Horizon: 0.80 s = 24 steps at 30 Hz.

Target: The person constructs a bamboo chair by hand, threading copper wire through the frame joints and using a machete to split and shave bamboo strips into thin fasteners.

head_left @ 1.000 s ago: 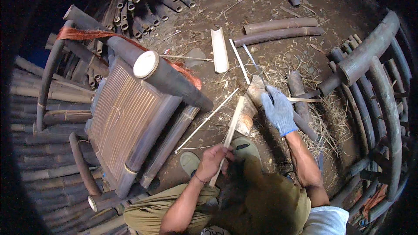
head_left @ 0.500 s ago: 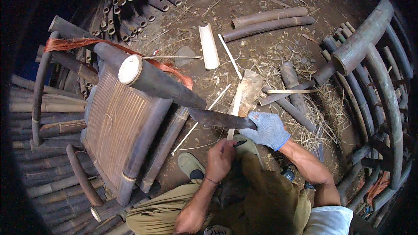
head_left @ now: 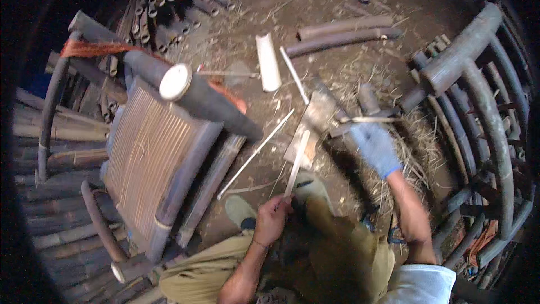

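My left hand (head_left: 271, 219) is closed round the lower end of a pale bamboo strip (head_left: 297, 160). The strip slants up and away from my fingers, its far part over a flat wooden block (head_left: 315, 118) on the ground. My right hand (head_left: 374, 147), in a pale blue-grey knitted glove, is closed at the right of the block. It grips a large knife, a dark blade (head_left: 333, 100) smeared by motion and pointing away from me; its handle is hidden in the glove. Past the glove, a thin pale strip (head_left: 374, 119) lies across dark bamboo pieces.
On the left stands a bamboo chair with a slatted seat (head_left: 149, 163) and a thick post (head_left: 211, 101). Another bamboo frame (head_left: 464, 50) rises on the right. A split bamboo half (head_left: 268, 63), loose strips (head_left: 256, 152), poles (head_left: 343, 36) and shavings (head_left: 422, 141) lie on the dirt floor.
My right hand has swung the knife off the bamboo strip, moving right and away, and the blade has turned from pointing left to pointing away. My left hand has drawn the strip slightly toward me.
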Each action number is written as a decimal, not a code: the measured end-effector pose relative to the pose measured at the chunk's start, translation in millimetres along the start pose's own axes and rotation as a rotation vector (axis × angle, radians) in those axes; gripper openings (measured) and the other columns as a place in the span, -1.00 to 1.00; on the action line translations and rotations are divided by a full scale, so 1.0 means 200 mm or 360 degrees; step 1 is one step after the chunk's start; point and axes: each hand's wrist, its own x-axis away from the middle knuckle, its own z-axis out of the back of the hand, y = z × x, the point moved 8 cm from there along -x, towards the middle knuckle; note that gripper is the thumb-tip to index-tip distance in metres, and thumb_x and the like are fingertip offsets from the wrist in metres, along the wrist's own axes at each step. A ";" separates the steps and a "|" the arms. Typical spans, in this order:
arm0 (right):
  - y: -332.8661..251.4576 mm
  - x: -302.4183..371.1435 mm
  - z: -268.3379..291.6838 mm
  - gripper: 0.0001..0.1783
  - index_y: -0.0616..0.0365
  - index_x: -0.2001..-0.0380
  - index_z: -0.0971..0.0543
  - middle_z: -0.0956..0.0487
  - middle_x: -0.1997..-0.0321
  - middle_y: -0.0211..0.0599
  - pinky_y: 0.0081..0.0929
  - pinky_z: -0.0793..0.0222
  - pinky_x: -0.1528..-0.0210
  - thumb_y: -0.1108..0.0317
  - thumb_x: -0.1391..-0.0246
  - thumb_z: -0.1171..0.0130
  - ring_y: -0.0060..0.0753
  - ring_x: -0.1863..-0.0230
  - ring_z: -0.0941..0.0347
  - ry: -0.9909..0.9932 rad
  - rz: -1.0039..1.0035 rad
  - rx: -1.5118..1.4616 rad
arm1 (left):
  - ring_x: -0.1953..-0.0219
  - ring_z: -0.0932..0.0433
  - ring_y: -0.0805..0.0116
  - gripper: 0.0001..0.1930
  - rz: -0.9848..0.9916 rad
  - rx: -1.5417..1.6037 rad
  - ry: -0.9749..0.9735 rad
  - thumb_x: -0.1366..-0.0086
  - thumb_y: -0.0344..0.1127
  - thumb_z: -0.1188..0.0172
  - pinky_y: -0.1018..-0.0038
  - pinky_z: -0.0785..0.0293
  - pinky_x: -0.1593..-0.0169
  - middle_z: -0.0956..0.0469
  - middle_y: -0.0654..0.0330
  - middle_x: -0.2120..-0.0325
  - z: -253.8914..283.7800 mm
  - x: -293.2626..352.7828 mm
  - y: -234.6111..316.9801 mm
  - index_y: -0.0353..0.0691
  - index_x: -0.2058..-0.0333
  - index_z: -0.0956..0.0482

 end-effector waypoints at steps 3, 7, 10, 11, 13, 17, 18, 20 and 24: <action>0.11 0.11 -0.15 -0.65 0.19 0.16 -0.59 -0.50 0.55 -0.28 -0.33 -0.43 0.48 0.11 -0.29 -0.07 -0.35 0.60 -0.44 -0.0284 -0.0561 -0.1211 | 0.35 -0.51 0.37 -0.72 -0.0385 -0.0100 0.0103 -0.41 -0.21 -0.13 0.43 -0.44 0.23 -0.58 0.13 0.41 -0.01 -0.01 0.23 -0.31 0.10 -0.62; -0.11 0.11 -0.11 -0.67 0.23 0.06 -0.51 -0.44 0.56 -0.44 -0.46 -0.42 0.61 0.28 -0.18 -0.24 -0.59 0.65 -0.34 -0.0314 -0.0521 -0.2301 | 0.22 -0.53 0.37 -0.76 -0.0304 -0.0219 0.0013 -0.37 -0.28 -0.19 0.44 -0.44 0.11 -0.60 0.10 0.27 -0.02 0.02 0.33 -0.28 0.09 -0.61; -0.23 0.08 -0.10 -0.73 0.20 0.13 -0.53 -0.41 0.57 -0.49 -0.46 -0.42 0.60 0.30 -0.16 -0.26 -0.59 0.66 -0.32 -0.0318 -0.0421 -0.2172 | 0.17 -0.56 0.38 -0.77 -0.0354 -0.0146 -0.0076 -0.34 -0.32 -0.22 0.44 -0.47 0.07 -0.62 0.12 0.23 -0.02 0.04 0.34 -0.25 0.06 -0.59; -0.29 0.09 -0.11 -0.75 0.18 0.16 -0.53 -0.41 0.57 -0.50 -0.46 -0.41 0.60 0.30 -0.16 -0.26 -0.59 0.66 -0.33 -0.0305 -0.0440 -0.2152 | 0.23 -0.53 0.42 -0.73 -0.0401 -0.0091 -0.0099 -0.36 -0.29 -0.21 0.46 -0.47 0.15 -0.60 0.14 0.27 0.01 0.05 0.33 -0.25 0.03 -0.57; -0.44 0.09 -0.09 -0.79 0.16 0.20 -0.52 -0.41 0.58 -0.51 -0.47 -0.40 0.60 0.31 -0.17 -0.25 -0.59 0.65 -0.34 -0.0384 -0.0418 -0.2164 | 0.31 -0.50 0.48 -0.69 -0.0362 0.0296 -0.0201 -0.38 -0.26 -0.18 0.48 -0.49 0.25 -0.56 0.17 0.30 0.02 0.05 0.32 -0.26 -0.03 -0.53; -0.56 0.10 -0.08 -0.86 0.05 0.40 -0.47 -0.34 0.64 -0.57 -0.56 -0.34 0.61 0.32 -0.20 -0.21 -0.63 0.66 -0.31 -0.0194 -0.0481 -0.1926 | 0.48 -0.54 0.40 -0.66 -0.0608 0.0099 -0.0269 -0.46 -0.17 -0.04 0.37 -0.53 0.32 -0.56 0.20 0.52 0.06 -0.01 0.69 -0.25 -0.05 -0.49; -0.58 0.08 -0.02 -0.85 0.05 0.42 -0.48 -0.35 0.64 -0.57 -0.59 -0.32 0.61 0.30 -0.21 -0.19 -0.64 0.66 -0.32 -0.0094 -0.0426 -0.2051 | 0.45 -0.61 0.13 -0.70 -0.0735 -0.0302 -0.0247 -0.44 -0.18 -0.04 0.21 -0.54 0.27 -0.57 0.07 0.50 0.16 0.01 0.82 -0.21 -0.02 -0.52; -0.51 0.01 0.14 -0.84 0.06 0.41 -0.49 -0.40 0.62 -0.56 -0.62 -0.28 0.62 0.27 -0.22 -0.17 -0.67 0.66 -0.30 0.0097 -0.0317 -0.2131 | 0.33 -0.61 0.01 -0.72 -0.0808 -0.0849 -0.0172 -0.41 -0.21 -0.05 0.14 -0.53 0.19 -0.59 0.02 0.43 0.46 0.02 0.91 -0.19 0.01 -0.52; -0.21 -0.10 0.42 -0.72 0.24 0.08 -0.51 -0.55 0.30 -0.39 -0.55 -0.39 0.30 0.29 -0.23 -0.15 -0.56 0.37 -0.44 0.0307 -0.0128 -0.1173 | 0.16 -0.58 -0.05 -0.76 -0.1341 -0.1243 0.0605 -0.38 -0.20 -0.05 0.08 -0.47 0.09 -0.60 0.02 0.27 1.20 0.09 1.09 -0.17 0.11 -0.57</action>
